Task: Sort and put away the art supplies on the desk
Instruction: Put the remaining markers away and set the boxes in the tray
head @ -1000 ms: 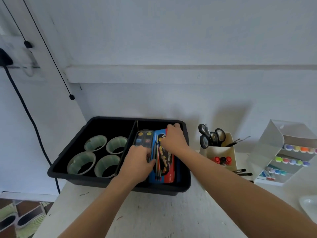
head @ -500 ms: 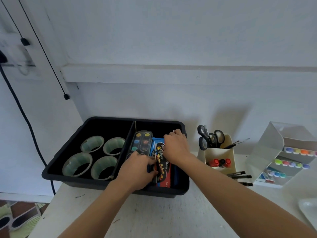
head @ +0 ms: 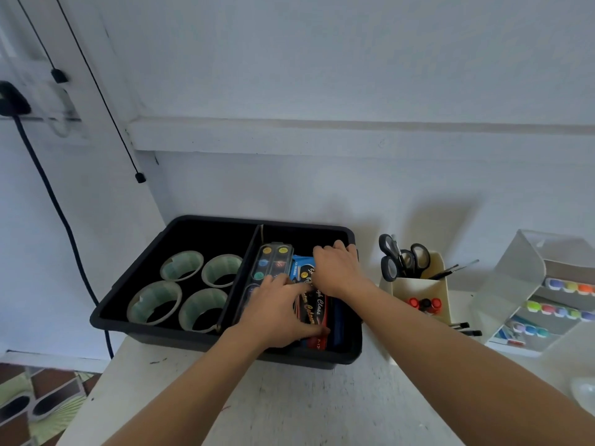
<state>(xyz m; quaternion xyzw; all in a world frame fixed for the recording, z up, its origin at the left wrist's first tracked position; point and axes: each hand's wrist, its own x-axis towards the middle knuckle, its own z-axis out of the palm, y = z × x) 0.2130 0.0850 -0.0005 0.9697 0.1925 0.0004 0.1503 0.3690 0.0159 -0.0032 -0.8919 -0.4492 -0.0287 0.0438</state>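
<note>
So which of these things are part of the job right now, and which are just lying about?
In the job: black bin, watercolour palette, paint packets with left hand and right hand on them, loose brushes on the desk.
Lying about: tape rolls, scissors, cream holder, marker rack, black cable.

Left hand (head: 277, 312) covering near half of paint set (head: 273, 262). Right hand (head: 336, 270) curling over far end of blue pack (head: 297, 272); fingertips dipping behind it, grip not showing. Lettering on red-black box (head: 314, 312) blurring, partly lying under both hands. Brushes (head: 467, 328) poking out from behind white holder (head: 415, 284), handles hiding. Marker rack (head: 547, 294) running off right edge. Pale rounded thing (head: 584, 392) getting cut at lower right corner, unidentifiable. Black plug (head: 9, 101) smearing at left edge.
</note>
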